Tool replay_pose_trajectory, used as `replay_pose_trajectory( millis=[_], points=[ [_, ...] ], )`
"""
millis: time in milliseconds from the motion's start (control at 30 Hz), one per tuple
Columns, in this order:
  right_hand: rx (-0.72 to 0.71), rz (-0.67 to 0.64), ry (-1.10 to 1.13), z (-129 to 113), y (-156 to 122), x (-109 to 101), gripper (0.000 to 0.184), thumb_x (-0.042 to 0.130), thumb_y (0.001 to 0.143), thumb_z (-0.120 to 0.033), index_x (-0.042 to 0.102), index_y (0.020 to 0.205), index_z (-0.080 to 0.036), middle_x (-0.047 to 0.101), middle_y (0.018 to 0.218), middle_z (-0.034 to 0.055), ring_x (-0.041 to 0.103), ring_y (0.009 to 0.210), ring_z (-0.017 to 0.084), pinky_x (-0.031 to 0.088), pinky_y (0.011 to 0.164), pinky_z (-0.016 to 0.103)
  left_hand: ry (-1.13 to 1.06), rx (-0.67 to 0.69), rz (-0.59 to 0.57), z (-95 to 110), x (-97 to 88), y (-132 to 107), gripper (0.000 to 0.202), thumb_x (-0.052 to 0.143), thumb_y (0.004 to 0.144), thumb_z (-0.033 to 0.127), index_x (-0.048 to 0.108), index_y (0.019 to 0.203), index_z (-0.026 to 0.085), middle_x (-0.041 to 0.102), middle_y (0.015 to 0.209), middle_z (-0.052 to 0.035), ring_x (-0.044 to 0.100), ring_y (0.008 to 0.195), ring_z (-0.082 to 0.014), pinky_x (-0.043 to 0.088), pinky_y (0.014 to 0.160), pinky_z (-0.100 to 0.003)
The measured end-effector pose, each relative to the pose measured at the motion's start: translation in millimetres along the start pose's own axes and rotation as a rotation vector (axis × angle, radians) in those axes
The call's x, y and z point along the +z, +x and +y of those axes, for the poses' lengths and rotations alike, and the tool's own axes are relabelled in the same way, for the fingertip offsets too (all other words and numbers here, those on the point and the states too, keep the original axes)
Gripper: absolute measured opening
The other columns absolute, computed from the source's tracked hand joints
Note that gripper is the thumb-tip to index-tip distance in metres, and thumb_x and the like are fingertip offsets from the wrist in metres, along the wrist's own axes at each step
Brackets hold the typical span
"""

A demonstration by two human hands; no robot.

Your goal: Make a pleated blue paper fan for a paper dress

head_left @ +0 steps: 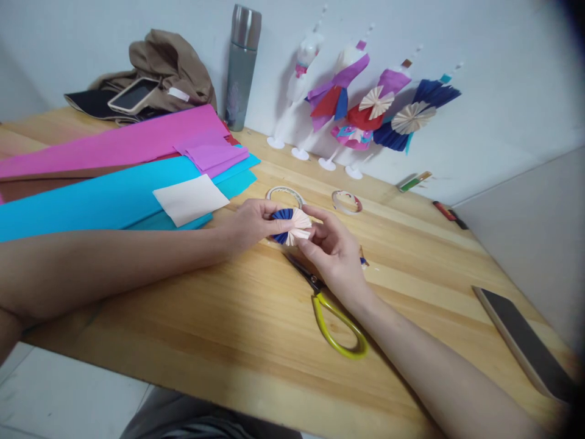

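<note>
A small pleated paper rosette [289,224], half dark blue and half pale peach, is held just above the wooden table [228,329]. My left hand [253,222] pinches its blue side with thumb and fingertips. My right hand [333,249] grips its peach side, fingers curled. Under my right wrist lie scissors [336,317] with yellow-green handles, blades pointing toward the rosette.
Pink, purple, cyan and white paper sheets [114,177] cover the left of the table. Two tape rolls [346,201] lie behind my hands. Several small mannequins [351,97] in paper dresses stand by the wall beside a steel flask [241,67]. A phone [525,341] lies at the right edge.
</note>
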State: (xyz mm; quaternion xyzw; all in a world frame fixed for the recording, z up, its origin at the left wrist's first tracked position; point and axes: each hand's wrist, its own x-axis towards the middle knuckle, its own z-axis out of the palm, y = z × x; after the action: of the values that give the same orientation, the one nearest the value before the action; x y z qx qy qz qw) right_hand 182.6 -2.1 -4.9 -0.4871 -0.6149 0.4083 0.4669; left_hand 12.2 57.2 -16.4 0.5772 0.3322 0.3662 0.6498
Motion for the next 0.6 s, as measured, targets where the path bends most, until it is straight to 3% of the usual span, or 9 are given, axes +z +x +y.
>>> replay_pose_trajectory(
  millis=[200, 333, 500, 600],
  points=[
    [0.047, -0.072, 0.089, 5.8, 2.2, 2.7, 0.053, 0.073, 0.076, -0.035, 0.05, 0.123, -0.03, 0.059, 0.072, -0.0027, 0.057, 0.065, 0.019, 0.046, 0.063, 0.035, 0.055, 0.016, -0.004, 2.4, 0.0, -1.8, 0.016, 0.074, 0.073, 0.03, 0.07, 0.078, 0.016, 0.069, 0.075, -0.0006, 0.063, 0.072, -0.014, 0.049, 0.067, -0.025],
    [0.059, -0.039, 0.085, 4.0, 2.1, 1.5, 0.048, 0.073, 0.076, -0.037, 0.053, 0.119, -0.027, 0.057, 0.067, -0.0035, 0.056, 0.063, 0.018, 0.044, 0.061, 0.034, 0.056, 0.017, -0.026, 2.4, 0.6, -1.3, 0.02, 0.073, 0.075, 0.033, 0.071, 0.083, 0.015, 0.071, 0.078, -0.0022, 0.065, 0.075, -0.015, 0.051, 0.072, -0.027],
    [0.055, -0.01, 0.048, -0.3, 1.6, 0.2, 0.03, 0.071, 0.078, -0.044, 0.059, 0.094, -0.023, 0.059, 0.068, -0.0018, 0.054, 0.061, 0.016, 0.042, 0.058, 0.031, 0.083, 0.022, -0.057, 4.6, 2.1, -2.7, 0.02, 0.072, 0.076, 0.032, 0.073, 0.085, 0.015, 0.07, 0.078, -0.0011, 0.064, 0.075, -0.0133, 0.049, 0.072, -0.025],
    [0.073, 0.004, 0.03, 2.6, 2.5, 0.8, 0.028, 0.072, 0.076, -0.046, 0.056, 0.079, -0.022, 0.06, 0.067, -0.0012, 0.051, 0.057, 0.014, 0.039, 0.055, 0.029, 0.068, 0.019, -0.055, 5.9, 3.4, -4.0, 0.018, 0.073, 0.075, 0.031, 0.073, 0.083, 0.015, 0.071, 0.079, -0.0012, 0.064, 0.075, -0.0129, 0.049, 0.072, -0.025]
  ],
)
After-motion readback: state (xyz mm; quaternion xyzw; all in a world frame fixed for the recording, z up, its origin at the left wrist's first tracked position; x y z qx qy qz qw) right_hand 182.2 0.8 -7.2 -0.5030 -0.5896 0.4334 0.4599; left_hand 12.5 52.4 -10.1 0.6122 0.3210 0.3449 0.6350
